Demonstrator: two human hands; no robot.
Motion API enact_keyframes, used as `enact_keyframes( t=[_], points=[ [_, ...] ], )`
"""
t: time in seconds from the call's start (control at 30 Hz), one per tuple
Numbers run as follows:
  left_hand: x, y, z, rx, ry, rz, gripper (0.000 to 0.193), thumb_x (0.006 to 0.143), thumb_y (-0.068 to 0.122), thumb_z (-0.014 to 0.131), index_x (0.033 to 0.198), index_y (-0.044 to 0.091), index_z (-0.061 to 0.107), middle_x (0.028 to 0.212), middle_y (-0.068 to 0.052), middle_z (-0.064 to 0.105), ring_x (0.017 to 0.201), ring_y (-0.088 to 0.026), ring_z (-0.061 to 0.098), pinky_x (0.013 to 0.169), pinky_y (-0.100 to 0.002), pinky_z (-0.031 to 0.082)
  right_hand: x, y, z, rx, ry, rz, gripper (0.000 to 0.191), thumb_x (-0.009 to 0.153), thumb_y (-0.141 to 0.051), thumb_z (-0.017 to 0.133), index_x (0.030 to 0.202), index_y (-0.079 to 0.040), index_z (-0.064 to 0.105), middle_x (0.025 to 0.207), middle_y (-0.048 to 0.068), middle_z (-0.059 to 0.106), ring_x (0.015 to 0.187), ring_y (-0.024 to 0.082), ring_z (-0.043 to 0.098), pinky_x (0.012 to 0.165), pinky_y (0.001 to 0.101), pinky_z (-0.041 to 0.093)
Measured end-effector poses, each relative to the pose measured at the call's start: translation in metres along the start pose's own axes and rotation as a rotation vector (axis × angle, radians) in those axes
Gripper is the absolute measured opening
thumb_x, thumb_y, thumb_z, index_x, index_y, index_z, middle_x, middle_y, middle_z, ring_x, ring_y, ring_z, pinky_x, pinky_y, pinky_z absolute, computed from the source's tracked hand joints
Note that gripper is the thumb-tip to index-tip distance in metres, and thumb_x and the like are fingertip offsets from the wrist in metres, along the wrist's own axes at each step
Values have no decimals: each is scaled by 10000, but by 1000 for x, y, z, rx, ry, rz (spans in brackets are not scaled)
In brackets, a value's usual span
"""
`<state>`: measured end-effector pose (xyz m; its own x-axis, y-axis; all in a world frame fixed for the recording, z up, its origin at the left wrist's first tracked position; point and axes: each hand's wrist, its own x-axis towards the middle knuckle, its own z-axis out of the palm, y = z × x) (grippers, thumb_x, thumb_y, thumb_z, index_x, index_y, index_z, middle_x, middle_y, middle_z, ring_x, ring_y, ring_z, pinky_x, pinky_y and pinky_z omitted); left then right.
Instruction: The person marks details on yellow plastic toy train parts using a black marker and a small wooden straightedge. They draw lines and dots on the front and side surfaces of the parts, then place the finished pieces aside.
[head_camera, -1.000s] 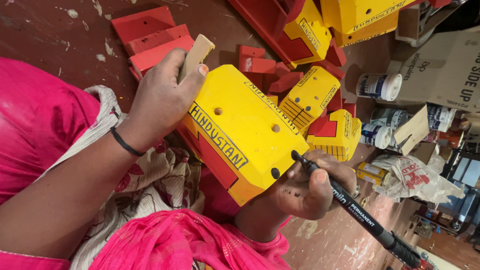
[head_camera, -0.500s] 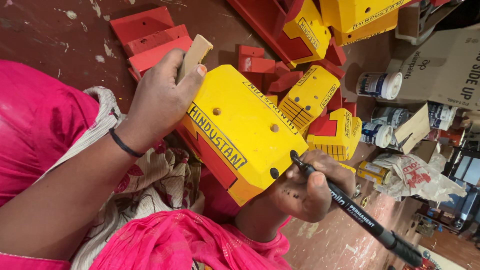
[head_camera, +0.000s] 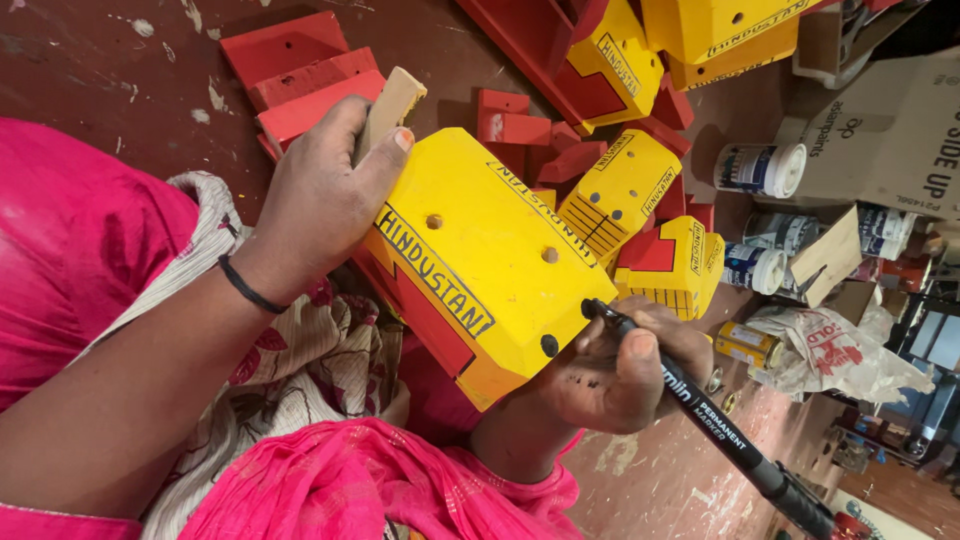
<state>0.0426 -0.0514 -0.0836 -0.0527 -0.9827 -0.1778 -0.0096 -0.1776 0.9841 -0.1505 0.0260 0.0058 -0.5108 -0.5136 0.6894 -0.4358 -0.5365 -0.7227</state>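
Note:
My left hand (head_camera: 320, 200) grips the upper edge of a large yellow wooden toy body (head_camera: 480, 250) with black lettering, red side panels and small holes. It also pinches a beige wooden piece (head_camera: 392, 105) against that edge. My right hand (head_camera: 620, 375) holds a black permanent marker (head_camera: 720, 430). The marker's tip touches the toy's lower right corner, next to a black dot. The toy rests tilted over my lap, above pink and floral cloth.
Flat red wooden pieces (head_camera: 300, 70) lie on the dark red floor behind my left hand. Several yellow-and-red toy parts (head_camera: 620, 190) are heaped beyond the toy. Small paint tins (head_camera: 760, 168), a cardboard box (head_camera: 890, 130) and a crumpled bag (head_camera: 830, 350) crowd the right side.

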Motion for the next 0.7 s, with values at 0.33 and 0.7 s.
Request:
enact_keyframes(
  t=[0.33, 0.7],
  points=[
    [1, -3, 1, 3, -7, -30, 348, 1039, 334, 588, 958, -2, 551, 753, -147, 626, 678, -243, 639, 622, -404, 470, 8, 11, -25, 294, -225, 45, 197, 980, -192, 583, 971, 2, 548, 709, 97, 505, 476, 136, 435, 464, 253, 408],
    [11, -1, 1, 3, 10, 38, 335, 1032, 342, 589, 997, 9, 573, 807, -143, 622, 730, -238, 622, 666, -401, 474, 23, 32, -39, 505, -5, 466, 284, 1123, -329, 563, 1237, -70, 593, 823, 62, 593, 699, 140, 526, 684, 290, 471]
  ],
)
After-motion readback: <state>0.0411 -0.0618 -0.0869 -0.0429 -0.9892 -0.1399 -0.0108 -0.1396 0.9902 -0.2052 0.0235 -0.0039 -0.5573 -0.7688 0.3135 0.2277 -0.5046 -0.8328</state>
